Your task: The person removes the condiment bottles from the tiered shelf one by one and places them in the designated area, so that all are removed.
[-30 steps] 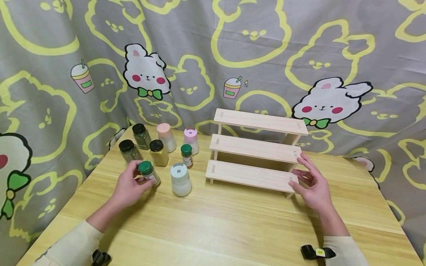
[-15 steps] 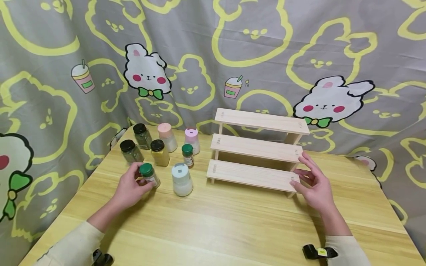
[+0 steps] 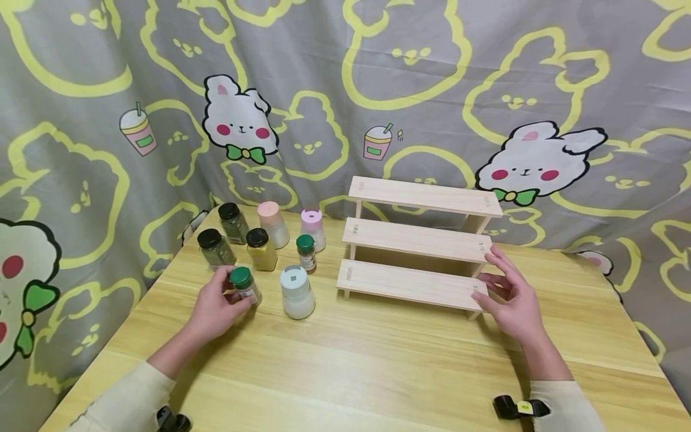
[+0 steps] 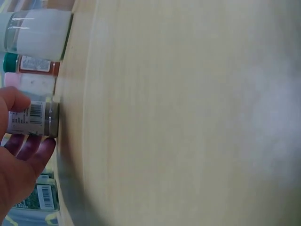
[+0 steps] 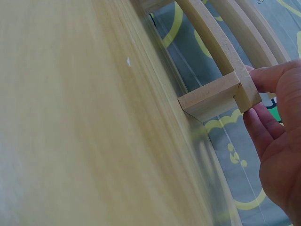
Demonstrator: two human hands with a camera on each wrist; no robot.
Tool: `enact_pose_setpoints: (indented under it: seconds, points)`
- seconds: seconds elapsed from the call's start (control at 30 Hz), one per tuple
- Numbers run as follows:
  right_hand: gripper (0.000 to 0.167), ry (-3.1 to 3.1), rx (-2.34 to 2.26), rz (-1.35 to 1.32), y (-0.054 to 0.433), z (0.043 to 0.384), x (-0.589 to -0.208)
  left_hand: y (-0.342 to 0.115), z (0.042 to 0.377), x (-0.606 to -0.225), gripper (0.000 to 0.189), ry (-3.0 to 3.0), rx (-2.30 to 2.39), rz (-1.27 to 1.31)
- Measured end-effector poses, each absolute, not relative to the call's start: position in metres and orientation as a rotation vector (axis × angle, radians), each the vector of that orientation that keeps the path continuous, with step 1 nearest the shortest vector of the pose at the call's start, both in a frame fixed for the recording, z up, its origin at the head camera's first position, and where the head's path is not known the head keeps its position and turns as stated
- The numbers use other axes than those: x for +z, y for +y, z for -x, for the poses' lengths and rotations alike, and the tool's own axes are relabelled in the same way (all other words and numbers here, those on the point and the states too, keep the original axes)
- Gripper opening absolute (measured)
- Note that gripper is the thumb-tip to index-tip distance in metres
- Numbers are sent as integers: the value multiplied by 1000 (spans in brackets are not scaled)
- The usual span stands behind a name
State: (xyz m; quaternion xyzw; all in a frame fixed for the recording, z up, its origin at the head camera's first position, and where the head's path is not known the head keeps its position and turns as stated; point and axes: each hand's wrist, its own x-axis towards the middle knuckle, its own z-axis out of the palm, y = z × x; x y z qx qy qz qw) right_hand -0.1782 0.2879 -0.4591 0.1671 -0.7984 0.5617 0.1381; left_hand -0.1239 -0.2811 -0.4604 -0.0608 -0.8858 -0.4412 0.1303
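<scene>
My left hand [image 3: 218,305] grips a small spice jar [image 3: 248,287] with a green lid, thumb on one side and fingers on the other. In the left wrist view the jar [image 4: 33,118] shows a barcode label, its base right at the tabletop. My right hand [image 3: 515,303] is at the right end of a three-step wooden shelf [image 3: 412,284]. Seen from the right wrist, thumb and fingers pinch the end of the lowest board [image 5: 248,92]. A glass jar with a pale blue lid [image 3: 296,294] stands just right of the held jar.
Behind the left hand stand black-lidded jars [image 3: 216,249], one holding yellow powder [image 3: 263,252]. Near them are a pink-lidded jar [image 3: 273,225], a lilac-lidded jar [image 3: 313,230] and another green-lidded jar [image 3: 306,255]. A patterned curtain [image 3: 324,72] hangs behind the wooden table [image 3: 345,372].
The view shifts very slightly. Both hands keep their holds, and the jars and shelf stay in place.
</scene>
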Motion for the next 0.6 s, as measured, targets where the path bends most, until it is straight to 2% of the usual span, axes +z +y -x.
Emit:
enact_pose_setpoints:
  seconds: [0.3,0.6]
  points:
    - [84,-2297,1646,-482,285,178,-463,-290,113,-437,88,-2618,-1200,163]
    - [82,-2339,1617,-515,294,182,-464,-280,114,-405,81,-2495,-954,213]
